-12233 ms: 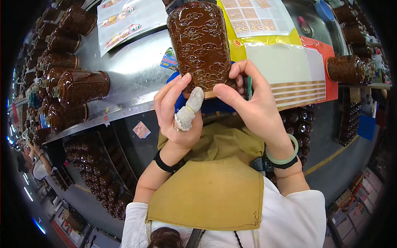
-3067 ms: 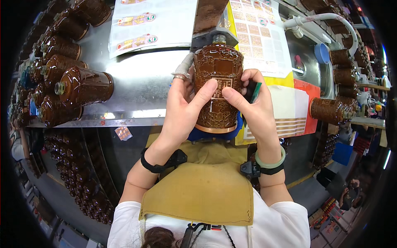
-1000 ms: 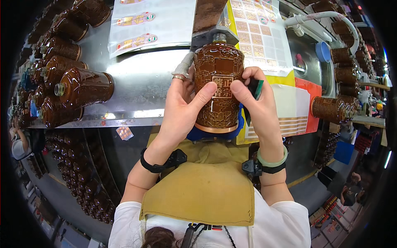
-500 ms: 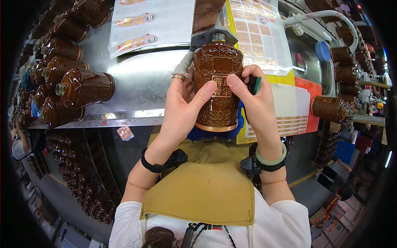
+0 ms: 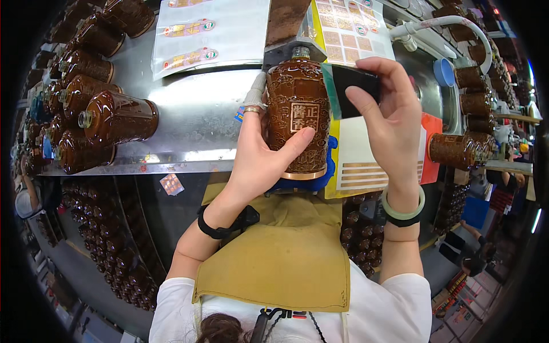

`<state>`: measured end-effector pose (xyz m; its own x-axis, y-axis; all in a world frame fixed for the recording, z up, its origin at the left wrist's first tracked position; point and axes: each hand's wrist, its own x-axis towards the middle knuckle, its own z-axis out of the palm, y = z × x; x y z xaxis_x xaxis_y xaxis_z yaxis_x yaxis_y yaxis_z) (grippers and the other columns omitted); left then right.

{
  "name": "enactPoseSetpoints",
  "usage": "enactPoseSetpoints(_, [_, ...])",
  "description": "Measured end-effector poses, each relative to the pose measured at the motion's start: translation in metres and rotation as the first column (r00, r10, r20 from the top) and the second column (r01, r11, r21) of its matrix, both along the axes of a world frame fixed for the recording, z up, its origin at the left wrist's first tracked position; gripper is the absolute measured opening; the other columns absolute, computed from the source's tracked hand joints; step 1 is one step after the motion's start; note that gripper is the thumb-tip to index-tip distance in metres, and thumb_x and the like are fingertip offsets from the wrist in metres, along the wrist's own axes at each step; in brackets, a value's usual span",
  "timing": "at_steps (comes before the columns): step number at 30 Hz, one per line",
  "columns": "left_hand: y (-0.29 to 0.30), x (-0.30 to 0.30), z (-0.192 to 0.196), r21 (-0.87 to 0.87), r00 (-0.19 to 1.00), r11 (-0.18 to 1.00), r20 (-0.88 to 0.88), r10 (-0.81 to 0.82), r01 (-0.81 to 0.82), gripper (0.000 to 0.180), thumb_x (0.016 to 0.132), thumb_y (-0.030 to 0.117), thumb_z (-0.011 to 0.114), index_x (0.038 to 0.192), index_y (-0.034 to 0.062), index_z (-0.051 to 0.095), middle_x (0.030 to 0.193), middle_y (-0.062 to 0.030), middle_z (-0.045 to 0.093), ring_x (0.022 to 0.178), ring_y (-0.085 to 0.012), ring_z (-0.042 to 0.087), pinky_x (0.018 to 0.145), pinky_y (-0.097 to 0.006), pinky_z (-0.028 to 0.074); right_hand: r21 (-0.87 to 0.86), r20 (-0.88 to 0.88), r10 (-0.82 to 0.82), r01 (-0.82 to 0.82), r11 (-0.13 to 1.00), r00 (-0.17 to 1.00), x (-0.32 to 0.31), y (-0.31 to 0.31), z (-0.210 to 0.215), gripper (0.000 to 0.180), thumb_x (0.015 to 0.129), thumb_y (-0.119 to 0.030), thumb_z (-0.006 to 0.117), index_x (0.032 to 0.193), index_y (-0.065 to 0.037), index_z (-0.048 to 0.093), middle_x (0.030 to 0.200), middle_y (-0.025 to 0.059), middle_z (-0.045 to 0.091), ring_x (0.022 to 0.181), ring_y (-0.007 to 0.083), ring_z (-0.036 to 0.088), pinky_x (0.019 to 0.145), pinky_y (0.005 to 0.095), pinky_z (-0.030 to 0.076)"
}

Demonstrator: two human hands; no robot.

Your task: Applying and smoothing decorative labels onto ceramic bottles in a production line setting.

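Note:
A brown embossed glass bottle [image 5: 297,88] rests on a blue pad [image 5: 331,150] in front of me, its clear neck pointing away. A small gold-framed label [image 5: 305,116] is on its face. My left hand [image 5: 262,151] grips the bottle's left side, thumb across the front just below the label; a pale finger cot [image 5: 257,87] covers one finger. My right hand [image 5: 394,117] pinches a flat black scraper [image 5: 357,86] with a green edge [image 5: 331,91], held at the bottle's right side. Whether that edge touches the glass, I cannot tell.
Label sheets [image 5: 211,34] lie at the back left, with gold label sheets [image 5: 349,34] at the back right. Several brown bottles [image 5: 123,117] stand on the left bench. A striped sheet [image 5: 366,166] and red folder [image 5: 433,131] lie at right, near a blue cup [image 5: 444,71].
My right hand has left the bottle and moved right and up, bringing the scraper into full view. My left thumb has shifted right and down on the bottle.

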<state>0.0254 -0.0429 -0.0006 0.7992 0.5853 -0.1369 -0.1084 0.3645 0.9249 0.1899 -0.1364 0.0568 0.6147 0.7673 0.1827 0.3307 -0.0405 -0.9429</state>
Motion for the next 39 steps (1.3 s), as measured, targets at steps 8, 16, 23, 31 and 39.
enactPoseSetpoints(8, [-0.004,0.0,0.001,0.119,0.998,0.991,-0.008,0.055,-0.054,0.082,0.093,0.003,0.072,0.157,-0.0026,0.022,0.149,-0.017,0.046,0.134,-0.0221,0.05,0.113,-0.04,0.043,-0.23,0.717,0.348,-0.267,0.936,0.604,-0.004,0.027,0.021,0.037,0.078,0.004,0.071,0.114,-0.006,0.073,0.092,0.0069,0.071,0.085,0.0258,0.063,0.075,0.0365,0.05])
enactPoseSetpoints(16, [0.018,-0.037,-0.021,0.008,0.97,0.985,0.175,0.168,-0.173,0.097,0.098,0.041,0.067,0.164,0.0039,0.007,0.166,-0.0222,0.022,0.154,-0.0355,0.025,0.126,-0.048,0.02,-0.068,0.931,0.234,-0.497,0.865,0.28,-0.012,0.02,0.001,0.025,0.07,-0.02,0.067,0.094,-0.012,0.069,0.085,-0.0034,0.063,0.086,0.017,0.057,0.074,0.0306,0.049])
enactPoseSetpoints(23, [0.024,-0.04,-0.013,0.044,0.952,0.951,0.011,0.306,-0.307,0.074,0.11,0.057,0.021,0.16,0.0032,0.02,0.161,-0.0224,0.034,0.149,-0.0373,0.034,0.124,-0.051,0.028,0.015,0.882,0.124,-0.291,0.957,0.454,0.032,0.043,0.006,0.022,0.077,-0.012,0.078,0.098,-0.013,0.071,0.086,0.0001,0.07,0.077,0.023,0.06,0.07,0.0369,0.045])
enactPoseSetpoints(31, [0.023,-0.034,-0.018,0.023,0.958,0.958,-0.021,0.286,-0.286,0.073,0.11,0.056,0.019,0.159,0.0025,0.025,0.159,-0.0228,0.037,0.147,-0.0375,0.037,0.122,-0.052,0.03,-0.033,0.792,0.386,-0.598,0.801,0.472,0.004,-0.002,-0.02,0.028,0.078,-0.025,0.08,0.105,-0.017,0.074,0.097,-0.0023,0.07,0.072,0.02,0.054,0.072,0.0307,0.046])
enactPoseSetpoints(39, [0.018,-0.033,-0.017,0.005,0.967,0.968,-0.023,0.252,-0.252,0.072,0.11,0.056,0.021,0.158,0.0023,0.028,0.158,-0.0218,0.039,0.144,-0.0365,0.041,0.121,-0.05,0.033,0.065,0.95,0.104,-0.51,0.858,0.295,-0.004,0.017,-0.013,0.022,0.076,-0.019,0.069,0.098,-0.017,0.072,0.086,-0.0033,0.067,0.077,0.0167,0.054,0.075,0.0334,0.042])
